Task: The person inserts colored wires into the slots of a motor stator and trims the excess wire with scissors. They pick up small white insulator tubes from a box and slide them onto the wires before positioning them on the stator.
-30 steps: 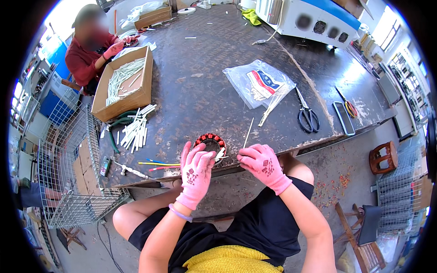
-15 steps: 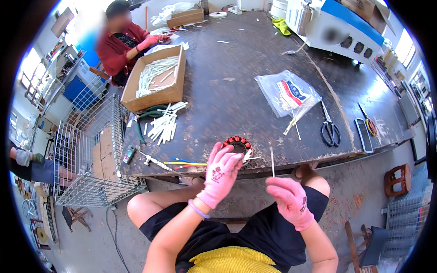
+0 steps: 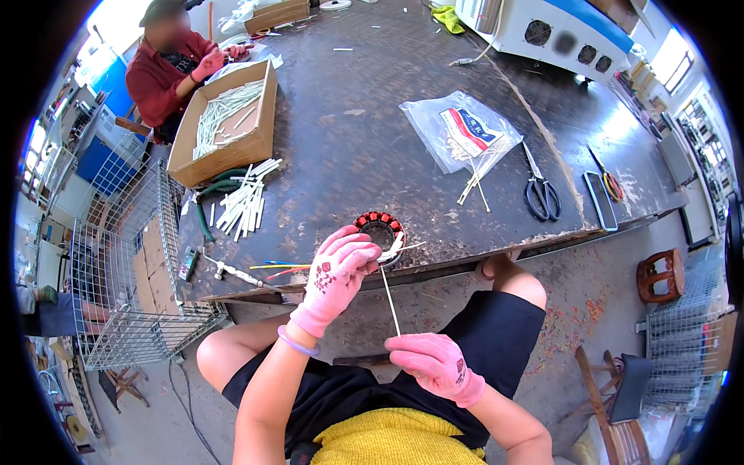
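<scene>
A ring-shaped motor stator (image 3: 380,219) with red windings rests at the table's near edge. Over its near left side my left hand (image 3: 338,275), in a pink glove, has its fingers closed against the ring; the fingertips' exact hold is partly hidden. Small white strips (image 3: 395,246) stick out from the ring's right side. My right hand (image 3: 435,368), gloved too, pinches the lower end of a thin white stick (image 3: 391,301) in front of the table edge. The stick's upper end points to the ring beside my left fingertips. Yellow, blue and red wires (image 3: 283,267) run left from behind my left hand.
White tubes (image 3: 244,205) lie by green-handled pliers (image 3: 205,221) and a cardboard box (image 3: 267,128) of more tubes. A plastic bag (image 3: 434,124), scissors (image 3: 542,198) and a phone-shaped object (image 3: 601,201) lie right. A co-worker (image 3: 155,85) sits far left; a wire cage (image 3: 132,325) stands left.
My right hand has moved left, bringing the stick's tip up to the ring. My left hand's fingers have closed lower at the ring. The whole view has shifted slightly.
</scene>
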The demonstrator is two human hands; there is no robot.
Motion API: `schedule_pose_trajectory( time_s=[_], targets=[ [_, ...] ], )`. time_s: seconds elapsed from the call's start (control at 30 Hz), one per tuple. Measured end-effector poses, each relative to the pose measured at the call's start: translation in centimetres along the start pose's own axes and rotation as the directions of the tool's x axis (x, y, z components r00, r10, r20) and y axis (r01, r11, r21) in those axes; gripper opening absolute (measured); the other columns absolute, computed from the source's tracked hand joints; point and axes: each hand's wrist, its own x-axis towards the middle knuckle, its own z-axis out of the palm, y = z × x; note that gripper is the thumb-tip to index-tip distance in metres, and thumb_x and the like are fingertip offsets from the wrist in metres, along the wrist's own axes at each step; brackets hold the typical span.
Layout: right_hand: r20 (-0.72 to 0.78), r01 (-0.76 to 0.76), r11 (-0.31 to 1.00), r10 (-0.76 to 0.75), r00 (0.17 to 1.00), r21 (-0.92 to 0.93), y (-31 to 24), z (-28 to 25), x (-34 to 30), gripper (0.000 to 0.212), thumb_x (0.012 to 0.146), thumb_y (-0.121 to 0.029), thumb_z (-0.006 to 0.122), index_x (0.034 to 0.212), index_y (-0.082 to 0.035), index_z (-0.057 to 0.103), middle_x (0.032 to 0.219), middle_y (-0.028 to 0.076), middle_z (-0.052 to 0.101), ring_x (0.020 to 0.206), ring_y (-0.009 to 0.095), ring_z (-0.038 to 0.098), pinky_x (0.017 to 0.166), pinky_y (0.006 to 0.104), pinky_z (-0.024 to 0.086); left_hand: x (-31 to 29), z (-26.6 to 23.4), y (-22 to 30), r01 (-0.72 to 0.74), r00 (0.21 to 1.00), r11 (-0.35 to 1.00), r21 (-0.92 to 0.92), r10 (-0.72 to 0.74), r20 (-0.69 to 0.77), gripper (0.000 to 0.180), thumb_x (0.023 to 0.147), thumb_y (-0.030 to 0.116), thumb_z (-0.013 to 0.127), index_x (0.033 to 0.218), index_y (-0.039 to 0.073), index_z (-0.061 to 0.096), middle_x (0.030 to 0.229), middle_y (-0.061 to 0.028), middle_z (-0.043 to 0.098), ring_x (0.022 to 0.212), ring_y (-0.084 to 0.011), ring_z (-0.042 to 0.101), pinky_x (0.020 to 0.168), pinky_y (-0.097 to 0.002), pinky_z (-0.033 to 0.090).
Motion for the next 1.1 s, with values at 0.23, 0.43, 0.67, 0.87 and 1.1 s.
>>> schedule_pose_trajectory(
  time_s=[0.23,0.43,0.67,0.87,1.1],
  targets=[
    [0.017,-0.013,1.0,0.013,1.0,-0.016,0.2,0.3,0.5,0.038,0.082,-0.004,0.071,0.118,-0.008,0.061,0.116,0.013,0.067,0.097,0.031,0.069,0.077,0.0383,0.058,0.2,-0.2,-0.1,0.0,1.0,1.0,-0.014,0.0,0.002,0.027,0.072,0.002,0.075,0.096,0.01,0.065,0.095,-0.0033,0.071,0.103,-0.0259,0.067,0.101,-0.045,0.05],
    [-0.006,-0.109,0.993,0.109,0.994,0.036,1.1,0.8,1.5,0.038,0.084,0.004,0.065,0.12,-0.004,0.059,0.119,0.014,0.065,0.097,0.033,0.068,0.08,0.039,0.057,-0.2,-0.2,-0.2,0.047,0.998,0.999,0.005,-0.047,0.041,0.024,0.078,0.006,0.073,0.1,0.008,0.063,0.115,-0.0072,0.064,0.117,-0.0301,0.059,0.109,-0.0493,0.041],
    [-0.015,-0.514,0.695,0.602,0.799,0.502,2.4,2.1,2.9,0.024,0.097,0.006,0.051,0.118,0.001,0.062,0.113,0.012,0.067,0.1,0.017,0.066,0.087,0.0297,0.053,-0.2,-0.9,0.4,0.168,0.968,0.983,0.08,-0.18,0.174,0.029,0.083,0.009,0.069,0.11,0.005,0.061,0.145,-0.0154,0.042,0.14,-0.0407,0.034,0.118,-0.0543,0.023],
    [0.012,-0.51,0.582,0.651,0.759,0.633,3.4,2.3,3.1,0.022,0.099,0.003,0.053,0.118,0.003,0.063,0.116,0.011,0.066,0.105,0.017,0.065,0.09,0.0331,0.054,0.0,-1.0,0.5,0.172,0.963,0.982,0.082,-0.185,0.197,0.027,0.085,0.017,0.07,0.108,0.004,0.063,0.146,-0.0159,0.042,0.142,-0.0405,0.031,0.117,-0.0541,0.023],
    [-0.08,-0.469,0.73,0.577,0.813,0.497,3.6,2.2,3.6,0.019,0.096,0.001,0.059,0.112,-0.001,0.067,0.117,0.01,0.064,0.097,0.014,0.064,0.081,0.0278,0.053,-0.1,-0.6,0.5,0.161,0.966,0.978,0.133,-0.184,0.182,0.027,0.086,0.017,0.068,0.108,0.003,0.063,0.146,-0.0169,0.042,0.143,-0.0403,0.029,0.119,-0.0544,0.019]
  ],
)
